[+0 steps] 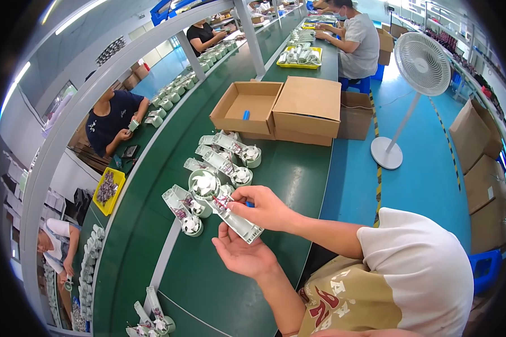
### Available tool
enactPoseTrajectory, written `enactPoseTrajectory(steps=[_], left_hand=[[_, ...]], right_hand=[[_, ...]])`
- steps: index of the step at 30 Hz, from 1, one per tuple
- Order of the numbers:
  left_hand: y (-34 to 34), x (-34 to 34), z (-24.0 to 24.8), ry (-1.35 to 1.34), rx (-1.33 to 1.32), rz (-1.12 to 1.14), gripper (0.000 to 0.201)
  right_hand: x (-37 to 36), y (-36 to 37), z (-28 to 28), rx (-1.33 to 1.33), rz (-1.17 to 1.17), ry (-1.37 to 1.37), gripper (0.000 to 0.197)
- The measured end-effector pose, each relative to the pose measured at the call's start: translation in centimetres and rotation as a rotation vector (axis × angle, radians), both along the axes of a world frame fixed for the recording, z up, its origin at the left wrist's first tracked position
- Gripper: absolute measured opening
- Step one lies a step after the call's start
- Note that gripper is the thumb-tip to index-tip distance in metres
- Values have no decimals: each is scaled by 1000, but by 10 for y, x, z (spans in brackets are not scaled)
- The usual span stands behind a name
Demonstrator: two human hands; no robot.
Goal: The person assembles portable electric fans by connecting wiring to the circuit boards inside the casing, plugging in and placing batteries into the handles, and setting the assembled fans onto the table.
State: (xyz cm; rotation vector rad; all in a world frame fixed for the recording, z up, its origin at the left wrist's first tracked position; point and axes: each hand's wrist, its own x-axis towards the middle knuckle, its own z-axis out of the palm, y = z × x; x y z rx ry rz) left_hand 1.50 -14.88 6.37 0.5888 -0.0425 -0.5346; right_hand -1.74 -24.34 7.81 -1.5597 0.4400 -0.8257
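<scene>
An opened pale green handheld fan [244, 227] is tilted in front of me, with white blades [204, 183] at its round head and bare red wiring in its handle. My left hand [245, 253] cradles the handle from below, palm up, with the fingers partly hidden beneath it. From above, my right hand [261, 208] pinches at the red wires [224, 200]. A small blue piece [249, 204] peeks out under that hand, mostly covered. Several similar opened fans [225, 160] lie just beyond, and two more [183, 208] sit to the left.
Two cardboard boxes [306, 106] stand farther along the green table [287, 163]; the open one holds a blue cylinder [246, 115]. More fan parts [152, 320] lie near the lower left. A metal frame divides the bench from co-workers [112, 121]. A white standing fan [421, 64] is at right.
</scene>
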Motion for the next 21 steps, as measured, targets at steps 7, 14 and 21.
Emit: enactPoseTrajectory(steps=[7, 14, 21], left_hand=[[-9, -15, 15, -242, 107, -5, 46], [-35, -14, 13, -281, 51, 41, 33], [-65, 6, 10, -540, 146, 16, 28]], right_hand=[[-10, 2, 17, 15, -78, 20, 23], [-1, -5, 1, 58, -202, -101, 22], [9, -5, -2, 242, -425, -335, 24]])
